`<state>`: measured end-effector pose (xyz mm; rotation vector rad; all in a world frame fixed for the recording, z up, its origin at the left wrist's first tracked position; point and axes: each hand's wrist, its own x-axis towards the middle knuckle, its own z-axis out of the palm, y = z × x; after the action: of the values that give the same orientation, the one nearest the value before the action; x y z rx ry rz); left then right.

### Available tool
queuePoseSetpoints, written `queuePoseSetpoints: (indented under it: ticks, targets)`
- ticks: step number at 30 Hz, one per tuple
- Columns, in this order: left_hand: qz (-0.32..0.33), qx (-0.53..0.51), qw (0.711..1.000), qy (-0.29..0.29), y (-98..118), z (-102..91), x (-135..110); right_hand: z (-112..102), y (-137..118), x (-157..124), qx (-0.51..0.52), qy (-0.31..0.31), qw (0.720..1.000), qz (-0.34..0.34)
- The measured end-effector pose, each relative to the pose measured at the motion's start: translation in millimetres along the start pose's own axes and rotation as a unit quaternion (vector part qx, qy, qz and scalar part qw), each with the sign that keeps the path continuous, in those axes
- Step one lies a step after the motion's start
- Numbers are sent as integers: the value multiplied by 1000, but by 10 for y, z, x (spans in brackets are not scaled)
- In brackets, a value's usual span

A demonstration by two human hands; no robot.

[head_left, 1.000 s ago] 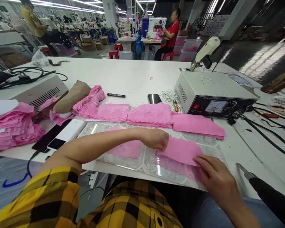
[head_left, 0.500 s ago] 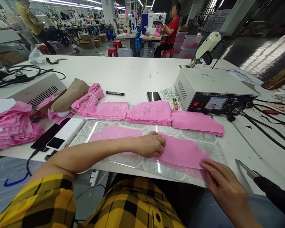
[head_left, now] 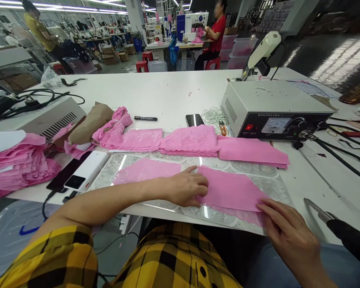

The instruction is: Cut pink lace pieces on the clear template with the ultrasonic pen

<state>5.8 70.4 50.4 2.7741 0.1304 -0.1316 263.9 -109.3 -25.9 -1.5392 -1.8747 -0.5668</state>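
Near the front edge of the white counter [head_left: 168, 96], a plain pink piece [head_left: 228, 188] lies flat between a worker's two hands, its right end slanting to a corner. The left hand [head_left: 187, 187] rests palm down at the left end of the piece, fingers bent; whether it grips the fabric cannot be told. The right hand [head_left: 291, 228] is narrow, its fingertips closed on the lower right corner. Beneath, an openwork pink piece [head_left: 249, 218] shows along the near edge of the plain one. Both lie on a glossy grey-patterned sheet [head_left: 258, 170], as does a second openwork piece [head_left: 150, 168], partly covered by the left forearm.

Behind the sheet's middle, three pink stacks form a row: a left stack [head_left: 132, 140], a scalloped middle stack [head_left: 189, 141] and a plain right stack [head_left: 252, 151]. Farther back are a black marker [head_left: 145, 118], a dark phone [head_left: 194, 120], a tangle of pale cord [head_left: 213, 114] and orange-handled snips [head_left: 223, 128], these last just beside a metal control box [head_left: 279, 96]. At the right, a black-handled tool [head_left: 352, 240] points toward the counter; at the left, a white power bank [head_left: 87, 171] overlaps a dark device [head_left: 67, 174].
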Motion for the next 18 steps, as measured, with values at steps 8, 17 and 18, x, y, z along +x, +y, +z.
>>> queuePoseSetpoints:
  ticks: [8, 17, 18]
  targets:
    - [-9, -21, 1000, -12, -3, -29, -34, -9, -20, -4, 9, 3, 1000, 18]
    - [-1, -47, 999, 25, -12, 2, -55, -30, -52, 50, 16, 1, 999, 39]
    - [-1, -49, 998, 30, -18, 14, -57, -29, -52, 50, 17, 5, 999, 44]
